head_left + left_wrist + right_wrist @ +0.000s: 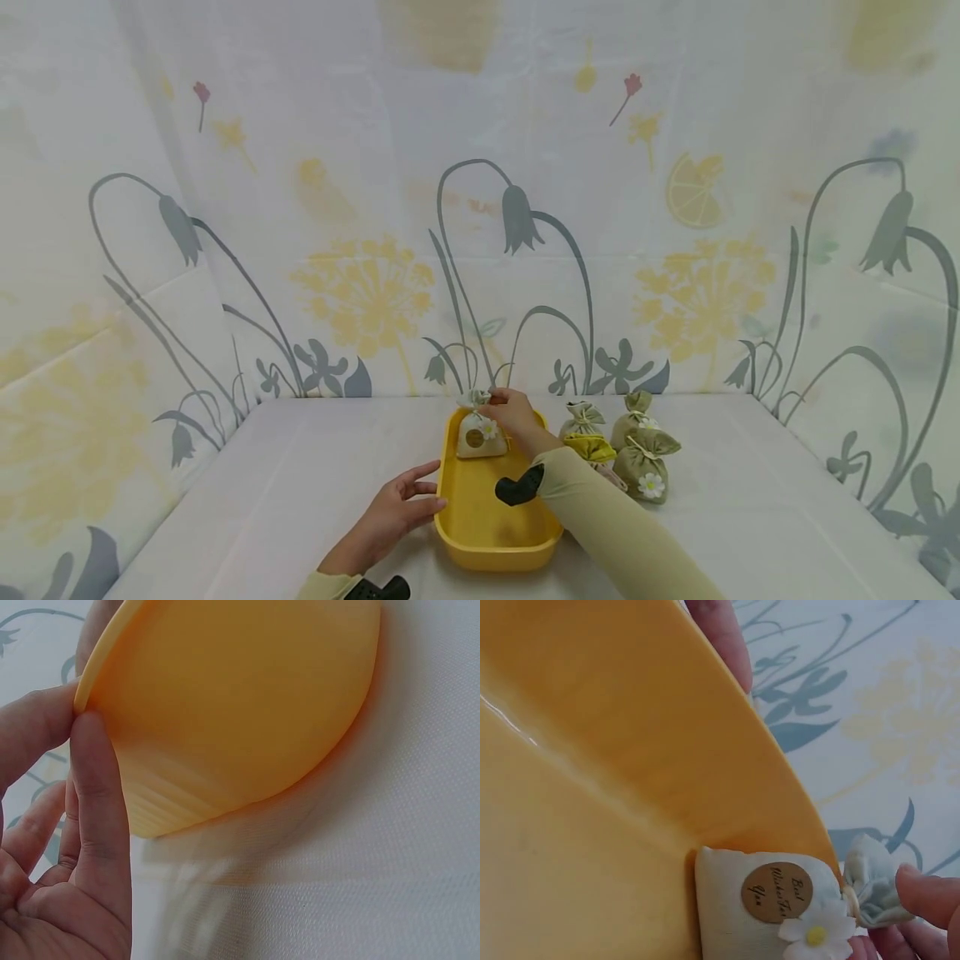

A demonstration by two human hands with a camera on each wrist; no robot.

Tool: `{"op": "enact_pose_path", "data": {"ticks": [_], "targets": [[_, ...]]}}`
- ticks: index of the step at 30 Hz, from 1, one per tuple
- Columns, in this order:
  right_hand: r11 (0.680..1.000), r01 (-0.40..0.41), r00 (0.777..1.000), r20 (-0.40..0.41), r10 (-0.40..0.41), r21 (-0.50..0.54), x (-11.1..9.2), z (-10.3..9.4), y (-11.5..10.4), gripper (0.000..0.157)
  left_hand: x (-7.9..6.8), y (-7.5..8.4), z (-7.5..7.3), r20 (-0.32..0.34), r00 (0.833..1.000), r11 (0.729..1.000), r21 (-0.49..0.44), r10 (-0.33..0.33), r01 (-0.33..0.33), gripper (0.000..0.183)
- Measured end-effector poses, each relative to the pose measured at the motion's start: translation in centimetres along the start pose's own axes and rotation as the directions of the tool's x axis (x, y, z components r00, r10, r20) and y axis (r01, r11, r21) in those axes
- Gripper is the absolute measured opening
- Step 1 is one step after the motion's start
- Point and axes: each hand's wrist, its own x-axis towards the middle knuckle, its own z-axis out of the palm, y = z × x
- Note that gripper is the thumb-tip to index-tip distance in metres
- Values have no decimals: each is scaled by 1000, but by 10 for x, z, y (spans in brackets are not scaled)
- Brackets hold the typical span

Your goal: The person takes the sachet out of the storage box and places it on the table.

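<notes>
My right hand [516, 417] pinches the gathered top of a small pale drawstring pouch [481, 439] at the far end of a yellow tray [498, 560]. This pouch carries a round brown label [777, 893] and a white flower [817, 934]; in the right wrist view it stands against the tray's inner wall. On the near left side, my left hand [393, 517] holds the tray's rim between thumb and fingertips, as the left wrist view shows. Part of the tray lies behind my right forearm in the head view.
To the right of the tray stand several more pouches: a pale one [583, 417], one with a yellow top [591, 447], a tan one [636, 417] and an olive one with a flower [647, 467]. A flower-printed cloth [480, 125] hangs behind the white tabletop [750, 517].
</notes>
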Motion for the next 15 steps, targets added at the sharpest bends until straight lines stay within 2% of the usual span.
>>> {"op": "enact_pose_path", "data": {"ticks": [10, 15], "targets": [[996, 13, 999, 41, -10, -84, -7, 1, -1, 26, -1, 1, 0, 5, 1000, 1000, -10, 13, -13, 67], [994, 3, 999, 53, 3, -106, -13, -1, -3, 24, -1, 1, 1, -6, 1000, 1000, 8, -5, 5, 70]]}}
